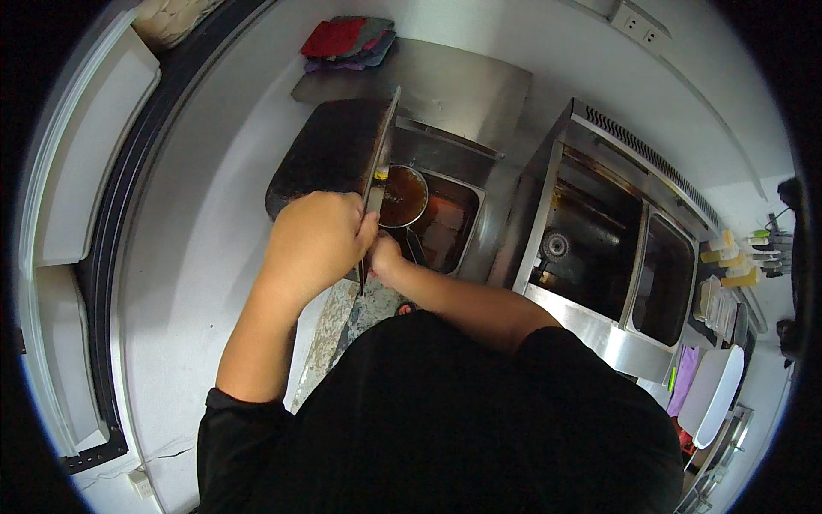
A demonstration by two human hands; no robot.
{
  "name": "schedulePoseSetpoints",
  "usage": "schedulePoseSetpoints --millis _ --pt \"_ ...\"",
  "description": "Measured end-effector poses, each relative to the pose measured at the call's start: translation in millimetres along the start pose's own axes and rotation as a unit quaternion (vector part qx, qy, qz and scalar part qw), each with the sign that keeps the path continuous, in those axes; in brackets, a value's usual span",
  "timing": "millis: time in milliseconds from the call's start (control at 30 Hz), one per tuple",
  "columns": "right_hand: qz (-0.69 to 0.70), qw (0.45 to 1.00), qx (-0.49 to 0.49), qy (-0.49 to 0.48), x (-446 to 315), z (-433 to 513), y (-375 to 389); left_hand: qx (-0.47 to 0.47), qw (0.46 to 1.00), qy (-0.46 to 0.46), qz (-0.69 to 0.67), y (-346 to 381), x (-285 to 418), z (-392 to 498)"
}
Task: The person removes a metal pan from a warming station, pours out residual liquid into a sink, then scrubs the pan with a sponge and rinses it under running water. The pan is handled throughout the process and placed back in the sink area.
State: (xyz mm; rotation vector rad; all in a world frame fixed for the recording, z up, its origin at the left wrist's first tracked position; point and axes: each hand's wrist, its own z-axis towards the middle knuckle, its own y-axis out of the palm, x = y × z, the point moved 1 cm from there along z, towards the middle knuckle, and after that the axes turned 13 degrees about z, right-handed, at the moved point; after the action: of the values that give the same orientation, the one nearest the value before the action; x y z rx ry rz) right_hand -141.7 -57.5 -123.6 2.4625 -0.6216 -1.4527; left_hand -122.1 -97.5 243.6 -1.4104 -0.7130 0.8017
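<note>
A blackened deep rectangular metal pan (pixel 327 141) is tipped on its side, its rim facing right. My left hand (pixel 324 234) is closed on the near end of its rim. My right hand (pixel 387 257) grips the same rim from the other side, its fingers partly hidden. Just right of the rim, a round strainer or pan (pixel 406 196) with a dark handle has brown, bubbly liquid in it. It sits over a rectangular metal basin (pixel 478 221) holding dark reddish-brown liquid. A small yellow patch shows by the rim; I cannot tell what it is.
Folded red, grey and purple cloths (pixel 350 42) lie behind on a steel sheet (pixel 449 77). To the right stands a steel twin-tank fryer (pixel 578 302). White trays (pixel 711 395) and a purple cloth (pixel 682 379) are beyond it. A white wall (pixel 192 225) borders the left.
</note>
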Motion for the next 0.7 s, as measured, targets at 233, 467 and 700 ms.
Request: schedulePoseSetpoints --millis 233,467,700 --pt "0.153 0.983 -0.050 0.084 -12 -13 23 -0.001 0.999 0.020 0.035 1 11 -12" --pt "0.198 0.977 -0.073 0.026 22 21 26 0.003 0.998 0.033 0.047 8 21 -15" --pt "0.256 0.954 -0.149 0.043 24 6 34 0.006 0.998 0.042 0.047 17 20 -28"
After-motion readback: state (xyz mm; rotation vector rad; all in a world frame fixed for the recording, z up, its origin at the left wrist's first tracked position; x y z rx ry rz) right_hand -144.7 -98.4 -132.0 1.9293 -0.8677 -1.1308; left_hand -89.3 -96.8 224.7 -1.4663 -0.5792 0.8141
